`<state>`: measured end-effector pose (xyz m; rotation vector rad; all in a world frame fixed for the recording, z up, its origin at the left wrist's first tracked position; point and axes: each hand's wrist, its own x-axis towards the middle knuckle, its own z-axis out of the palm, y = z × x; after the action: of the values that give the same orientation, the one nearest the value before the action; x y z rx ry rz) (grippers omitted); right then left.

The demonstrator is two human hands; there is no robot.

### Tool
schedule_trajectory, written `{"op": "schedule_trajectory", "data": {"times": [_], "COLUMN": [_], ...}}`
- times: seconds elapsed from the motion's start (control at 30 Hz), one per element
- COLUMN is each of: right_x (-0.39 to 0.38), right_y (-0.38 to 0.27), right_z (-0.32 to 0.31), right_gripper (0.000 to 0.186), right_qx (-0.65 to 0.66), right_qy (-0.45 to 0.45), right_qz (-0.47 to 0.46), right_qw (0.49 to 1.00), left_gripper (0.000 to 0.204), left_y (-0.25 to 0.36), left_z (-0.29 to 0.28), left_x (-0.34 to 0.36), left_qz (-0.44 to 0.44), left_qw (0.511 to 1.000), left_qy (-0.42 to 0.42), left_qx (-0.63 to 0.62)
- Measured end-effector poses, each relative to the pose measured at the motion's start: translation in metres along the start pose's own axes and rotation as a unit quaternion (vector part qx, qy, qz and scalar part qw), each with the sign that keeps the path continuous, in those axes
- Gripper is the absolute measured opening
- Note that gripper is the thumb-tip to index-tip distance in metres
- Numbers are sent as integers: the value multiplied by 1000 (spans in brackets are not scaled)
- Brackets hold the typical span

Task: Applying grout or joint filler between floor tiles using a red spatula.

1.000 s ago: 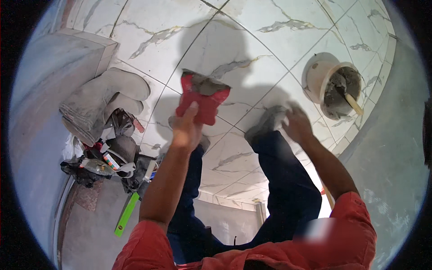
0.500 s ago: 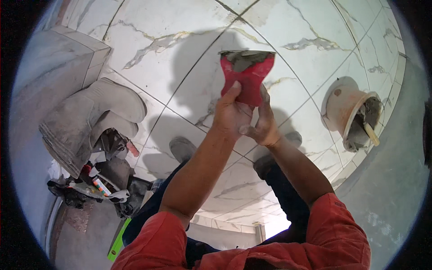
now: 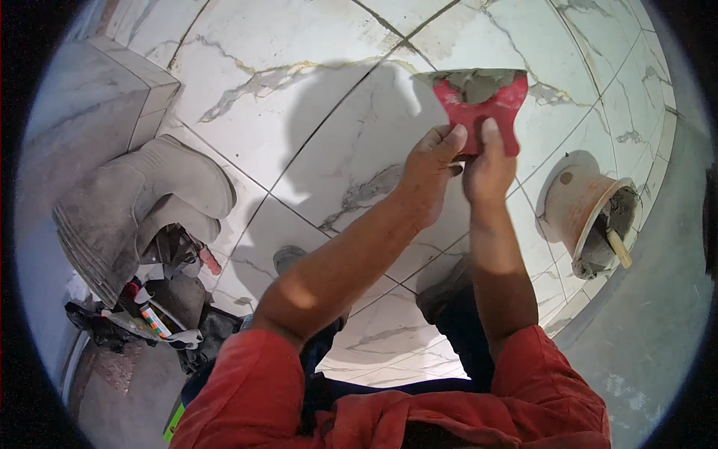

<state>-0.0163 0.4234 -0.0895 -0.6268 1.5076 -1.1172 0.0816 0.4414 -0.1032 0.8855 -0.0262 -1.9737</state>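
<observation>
Out over the floor tiles, I hold a red grout spreader with a wide flared edge; grey grout lies along its far end. My left hand pinches the near left corner, thumb on top and fingers beneath. Beside it, my right hand is closed on the near right part, its thumb also lying on the red face. The fingers under the spreader are mostly hidden. White marbled tiles with dark joints spread below, and the spreader is held above them.
To the right, a tilted orange-white bucket holds grey grout and a tool with a pale handle. Grey rubber boots lie at left, next to a pile of bags and tools. A tiled ledge stands at far left.
Both hands have carried the spreader to the right and slightly farther away. My right hand has shifted from the spreader's side, bringing its thumb onto the red face.
</observation>
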Motion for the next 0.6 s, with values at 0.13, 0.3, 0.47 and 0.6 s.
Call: {"op": "schedule_trajectory", "data": {"times": [0.13, 0.3, 0.47, 0.6], "right_x": [44, 55, 52, 40], "right_y": [-12, -20, -4, -5], "right_z": [-42, -60, -64, -47], "right_gripper": [32, 39, 39, 40], "right_qx": [91, 48, 77, 80], "right_qy": [-27, -106, -55, -43], "right_qz": [16, 69, 118, 125], "right_qw": [995, 991, 989, 988], "left_gripper": [42, 38, 25, 55], "left_y": [7, 84, 182, 219], "left_z": [-11, -79, -121, -164], "left_x": [-6, 7, 70, 102], "left_qz": [-118, 33, 368, 373], "left_qw": [963, 816, 455, 333], "left_qy": [44, -77, 6, 140], "left_qx": [237, 572, 811, 855]}}
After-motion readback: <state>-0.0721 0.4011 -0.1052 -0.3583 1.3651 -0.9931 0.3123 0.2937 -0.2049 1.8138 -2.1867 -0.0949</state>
